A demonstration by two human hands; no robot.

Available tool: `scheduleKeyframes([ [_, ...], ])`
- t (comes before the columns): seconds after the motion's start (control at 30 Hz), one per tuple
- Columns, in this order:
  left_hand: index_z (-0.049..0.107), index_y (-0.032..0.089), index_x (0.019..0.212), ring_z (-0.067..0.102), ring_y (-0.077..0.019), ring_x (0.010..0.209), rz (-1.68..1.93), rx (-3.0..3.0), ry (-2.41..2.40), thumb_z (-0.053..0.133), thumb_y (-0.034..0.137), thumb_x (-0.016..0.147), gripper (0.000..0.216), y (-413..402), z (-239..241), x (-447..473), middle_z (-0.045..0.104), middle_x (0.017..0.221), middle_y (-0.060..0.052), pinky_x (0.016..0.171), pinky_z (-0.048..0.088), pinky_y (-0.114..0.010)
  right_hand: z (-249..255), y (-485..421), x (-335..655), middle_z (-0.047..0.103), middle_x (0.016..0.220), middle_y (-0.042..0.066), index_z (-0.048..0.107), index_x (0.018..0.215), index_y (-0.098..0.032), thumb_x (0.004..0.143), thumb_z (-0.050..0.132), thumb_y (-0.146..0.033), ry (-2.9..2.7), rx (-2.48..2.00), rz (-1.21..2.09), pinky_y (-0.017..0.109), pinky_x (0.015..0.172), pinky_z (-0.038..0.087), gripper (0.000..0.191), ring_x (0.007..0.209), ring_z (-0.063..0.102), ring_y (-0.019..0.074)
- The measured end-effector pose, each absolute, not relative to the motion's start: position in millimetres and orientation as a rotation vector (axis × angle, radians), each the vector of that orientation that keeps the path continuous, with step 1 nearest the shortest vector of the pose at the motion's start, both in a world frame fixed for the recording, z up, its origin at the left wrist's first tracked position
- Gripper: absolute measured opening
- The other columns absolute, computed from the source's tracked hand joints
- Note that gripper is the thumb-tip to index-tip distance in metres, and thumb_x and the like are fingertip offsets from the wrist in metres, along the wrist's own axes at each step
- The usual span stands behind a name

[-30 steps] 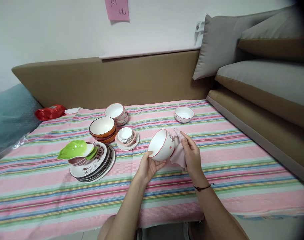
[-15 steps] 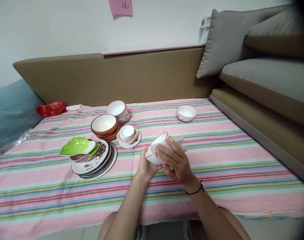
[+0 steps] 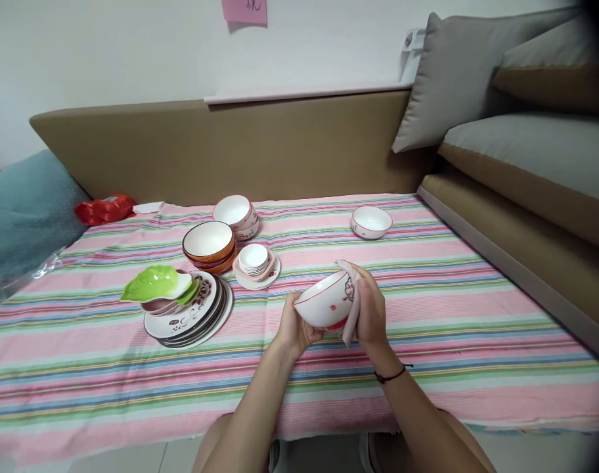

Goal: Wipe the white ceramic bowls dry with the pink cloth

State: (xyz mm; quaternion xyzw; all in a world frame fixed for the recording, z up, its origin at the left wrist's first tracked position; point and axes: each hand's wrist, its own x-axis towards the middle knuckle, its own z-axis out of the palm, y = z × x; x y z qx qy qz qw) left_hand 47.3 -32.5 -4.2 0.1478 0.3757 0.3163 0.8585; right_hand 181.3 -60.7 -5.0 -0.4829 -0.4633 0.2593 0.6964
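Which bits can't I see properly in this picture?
All in the head view:
Held bowl: right side covered by the cloth and right hand.
Left hand: partly behind the bowl.
Lower plates: middles hidden by the top plate.
Pink note: top cut off by the upper edge.

Soft, even light with dark right-hand corners

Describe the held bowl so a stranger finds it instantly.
Over the striped cloth, look between the left hand and right hand. There tilts a white, red-rimmed bowl, a rag against it. Similar bowls sit farther back; this one alone is held.
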Motion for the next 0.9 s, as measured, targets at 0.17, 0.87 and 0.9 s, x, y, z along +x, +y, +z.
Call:
scheduleKeyframes([
  [0.17, 0.054, 0.018, 0.080, 0.049, -0.0159, 0.040, 0.650, 0.261, 0.815, 0.039, 0.045, 0.084, 0.031, -31, -5, 49, 0.057, 0.055, -0.003, 0.036, 0.029, -0.021, -12, -61, 182, 0.058, 0.139, 0.009, 0.056, 0.133, -0.020, 0.100, 0.034, -0.031, -1.151, -1.060, 0.463, 0.048, 0.113, 0.038, 0.041, 0.132, 0.051, 0.0253],
  [0.87, 0.051, 0.019, 0.077, 0.044, -0.0144, 0.037, 0.615, 0.333, 0.785, 0.042, 0.039, 0.077, 0.022, -25, -16, 44, 0.052, 0.052, -0.001, 0.035, 0.024, -0.019, -10, -58, 187, 0.063, 0.131, 0.008, 0.062, 0.125, -0.020, 0.098, 0.039, -0.036, -1.051, -1.047, 0.571, 0.047, 0.111, 0.040, 0.039, 0.126, 0.055, 0.0253],
  [0.9, 0.051, 0.019, 0.077, 0.043, -0.0140, 0.036, 0.614, 0.331, 0.786, 0.042, 0.039, 0.077, 0.022, -25, -16, 44, 0.051, 0.051, 0.000, 0.035, 0.024, -0.020, -11, -56, 187, 0.065, 0.130, 0.007, 0.063, 0.123, -0.020, 0.097, 0.040, -0.038, -0.945, -1.022, 0.688, 0.046, 0.110, 0.041, 0.039, 0.125, 0.056, 0.0254],
])
